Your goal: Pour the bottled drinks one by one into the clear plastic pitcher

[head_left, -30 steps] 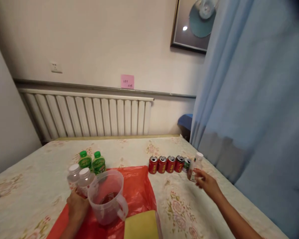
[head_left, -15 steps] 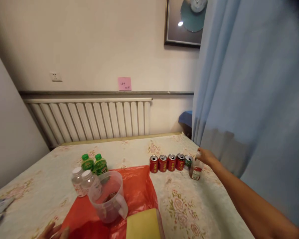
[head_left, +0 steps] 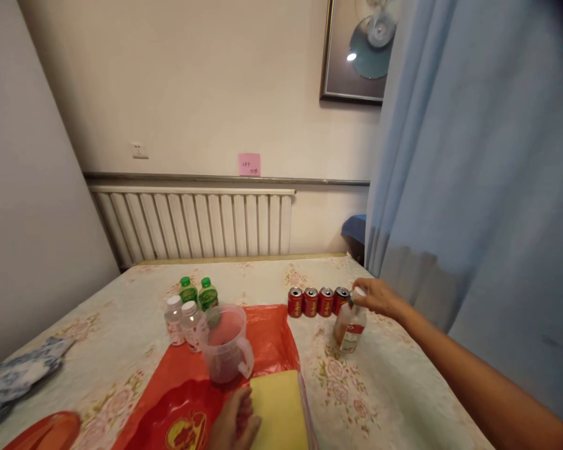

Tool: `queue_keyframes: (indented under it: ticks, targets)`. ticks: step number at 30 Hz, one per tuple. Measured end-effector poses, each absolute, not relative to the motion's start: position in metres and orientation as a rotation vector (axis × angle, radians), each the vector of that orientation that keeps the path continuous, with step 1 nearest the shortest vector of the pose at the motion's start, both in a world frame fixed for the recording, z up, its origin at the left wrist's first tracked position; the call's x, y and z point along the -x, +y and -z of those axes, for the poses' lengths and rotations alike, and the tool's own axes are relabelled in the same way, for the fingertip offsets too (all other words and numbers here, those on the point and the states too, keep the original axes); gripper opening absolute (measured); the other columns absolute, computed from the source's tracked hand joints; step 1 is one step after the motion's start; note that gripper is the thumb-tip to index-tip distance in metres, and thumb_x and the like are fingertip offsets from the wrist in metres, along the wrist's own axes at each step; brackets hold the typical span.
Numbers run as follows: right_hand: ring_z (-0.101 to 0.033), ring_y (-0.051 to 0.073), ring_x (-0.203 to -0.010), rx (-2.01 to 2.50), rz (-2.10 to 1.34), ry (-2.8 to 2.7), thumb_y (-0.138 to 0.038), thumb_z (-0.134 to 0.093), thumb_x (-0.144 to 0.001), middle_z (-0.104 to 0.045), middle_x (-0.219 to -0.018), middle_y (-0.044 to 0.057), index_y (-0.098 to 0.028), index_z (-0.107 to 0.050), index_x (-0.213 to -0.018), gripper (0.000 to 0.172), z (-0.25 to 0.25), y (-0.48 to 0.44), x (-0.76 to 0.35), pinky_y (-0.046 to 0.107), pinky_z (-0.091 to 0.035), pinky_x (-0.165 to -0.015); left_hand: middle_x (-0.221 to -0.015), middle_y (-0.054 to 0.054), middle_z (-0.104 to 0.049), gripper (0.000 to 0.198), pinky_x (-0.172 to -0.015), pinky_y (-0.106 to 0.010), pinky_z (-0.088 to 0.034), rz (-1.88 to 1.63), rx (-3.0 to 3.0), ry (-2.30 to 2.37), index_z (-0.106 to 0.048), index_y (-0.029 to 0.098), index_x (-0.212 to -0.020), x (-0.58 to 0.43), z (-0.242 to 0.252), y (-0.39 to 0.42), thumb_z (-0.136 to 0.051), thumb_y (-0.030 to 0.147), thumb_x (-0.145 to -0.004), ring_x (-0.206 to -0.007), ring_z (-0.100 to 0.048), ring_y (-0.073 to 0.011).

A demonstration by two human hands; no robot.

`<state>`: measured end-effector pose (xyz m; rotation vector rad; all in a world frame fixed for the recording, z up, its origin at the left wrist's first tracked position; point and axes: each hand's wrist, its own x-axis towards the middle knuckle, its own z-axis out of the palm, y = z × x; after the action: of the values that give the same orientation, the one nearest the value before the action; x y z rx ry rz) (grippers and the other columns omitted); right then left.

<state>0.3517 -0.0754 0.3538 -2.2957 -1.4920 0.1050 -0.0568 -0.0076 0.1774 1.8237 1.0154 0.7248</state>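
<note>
My right hand (head_left: 379, 297) is closed around the white-capped neck of a clear bottle (head_left: 349, 330) with a red-and-white label. The bottle leans slightly, in front of the right end of a row of red drink cans (head_left: 310, 303); I cannot tell whether its base touches the cloth. My left hand (head_left: 237, 420) is low in the middle, thumb and fingers apart and holding nothing. It lies beside a yellow folded cloth or pad (head_left: 279, 406) and a red scalloped tray (head_left: 157, 409). Just beyond it stands a translucent measuring jug (head_left: 225, 359) with dark liquid inside.
White-capped bottles (head_left: 174, 322) and green-capped bottles (head_left: 208, 295) stand left of the jug. A red plastic sheet (head_left: 269, 334) lies under the jug. At left are a patterned cloth (head_left: 23, 375) and an orange-red lid-like object (head_left: 47, 431). A blue curtain (head_left: 460, 187) hangs at right.
My right hand has brought the bottle left and nearer, so it now hides the green can. My left hand has moved right, to the yellow pad. The view has shifted, showing more of the tray.
</note>
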Motion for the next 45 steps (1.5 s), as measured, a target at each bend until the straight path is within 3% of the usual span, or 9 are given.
queue_keyframes:
  ticks: [4,7,13,18,23,29,33,38,45]
  targets:
    - [-0.056,0.01,-0.048,2.023,-0.363,-1.603,-0.026,-0.06,-0.075,-0.063,-0.068,-0.002,-0.02,-0.069,-0.096,0.024,-0.37,-0.089,-0.281,0.019,-0.04,-0.043,-0.153,-0.021,-0.041,0.09,-0.118,-0.045,-0.033,-0.679,-1.909,1.014,-0.035,0.006,-0.146,0.013,-0.201,-0.035,-0.065,0.028,-0.064,-0.142,-0.038,-0.0327]
    - [-0.054,0.01,-0.048,1.772,-0.555,-1.617,-0.022,-0.061,-0.071,-0.06,-0.067,-0.003,-0.019,-0.067,-0.088,0.019,-0.375,-0.097,-0.231,0.019,-0.043,-0.041,-0.158,-0.021,-0.031,0.103,-0.123,-0.045,-0.021,-0.648,-1.976,1.05,-0.028,0.005,-0.15,-0.001,-0.224,-0.047,-0.069,0.02,-0.057,-0.149,-0.024,-0.0342]
    - [-0.053,0.008,-0.051,1.512,-0.794,-1.713,-0.019,-0.065,-0.068,-0.057,-0.067,-0.004,-0.018,-0.066,-0.085,0.016,-0.374,-0.104,-0.171,0.017,-0.042,-0.043,-0.145,-0.014,-0.054,0.088,-0.114,-0.04,-0.038,-0.704,-2.021,1.018,-0.04,0.016,-0.145,0.022,-0.228,-0.057,-0.068,0.022,-0.062,-0.135,-0.048,-0.0307]
    - [-0.049,0.007,-0.051,1.313,-0.96,-1.754,-0.02,-0.067,-0.068,-0.055,-0.067,-0.005,-0.018,-0.068,-0.091,0.023,-0.366,-0.094,-0.166,0.017,-0.04,-0.045,-0.135,-0.011,-0.063,0.074,-0.105,-0.035,-0.048,-0.769,-1.973,1.071,-0.05,0.019,-0.135,0.062,-0.21,-0.056,-0.071,0.033,-0.065,-0.126,-0.057,-0.0305]
    - [-0.048,0.006,-0.048,1.266,-0.893,-1.383,-0.026,-0.066,-0.066,-0.062,-0.086,-0.002,-0.019,-0.063,-0.102,0.037,-0.325,-0.073,-0.178,0.021,-0.042,-0.043,-0.124,-0.008,-0.068,0.066,-0.099,-0.036,-0.05,-0.784,-2.009,1.279,-0.052,0.019,-0.128,0.111,-0.223,-0.03,-0.067,0.03,-0.064,-0.113,-0.065,-0.029]
    - [-0.048,0.005,-0.04,1.278,-1.255,-1.065,-0.035,-0.073,-0.058,-0.063,-0.075,-0.005,-0.019,-0.06,-0.096,0.043,-0.195,-0.067,-0.155,0.02,-0.036,-0.039,-0.108,-0.004,-0.071,0.051,-0.084,-0.031,-0.051,-0.674,-2.234,1.44,-0.053,0.021,-0.122,0.163,-0.266,0.015,-0.061,0.032,-0.073,-0.097,-0.068,-0.0246]
    - [-0.045,0.006,-0.034,1.298,-1.436,-0.82,-0.037,-0.078,-0.051,-0.059,-0.06,-0.008,-0.019,-0.057,-0.091,0.048,-0.124,-0.071,-0.124,0.02,-0.029,-0.035,-0.117,-0.01,-0.067,0.05,-0.088,-0.035,-0.047,-0.496,-2.454,1.626,-0.053,0.019,-0.122,0.183,-0.294,0.038,-0.06,0.037,-0.077,-0.109,-0.062,-0.0289]
    - [-0.046,0.004,-0.036,1.198,-1.444,-0.695,-0.044,-0.08,-0.05,-0.065,-0.072,-0.004,-0.02,-0.056,-0.094,0.056,-0.1,-0.08,-0.113,0.02,-0.031,-0.037,-0.112,-0.015,-0.067,0.042,-0.086,-0.037,-0.045,-0.286,-2.685,1.748,-0.053,0.015,-0.121,0.187,-0.326,0.052,-0.054,0.039,-0.086,-0.106,-0.061,-0.0307]
    - [-0.05,0.005,-0.041,1.049,-1.437,-0.616,-0.04,-0.085,-0.052,-0.068,-0.077,-0.001,-0.018,-0.06,-0.098,0.057,-0.093,-0.085,-0.12,0.021,-0.035,-0.04,-0.108,-0.014,-0.067,0.032,-0.085,-0.038,-0.041,-0.083,-2.907,1.811,-0.056,0.018,-0.118,0.177,-0.346,0.064,-0.056,0.023,-0.086,-0.104,-0.06,-0.0314]
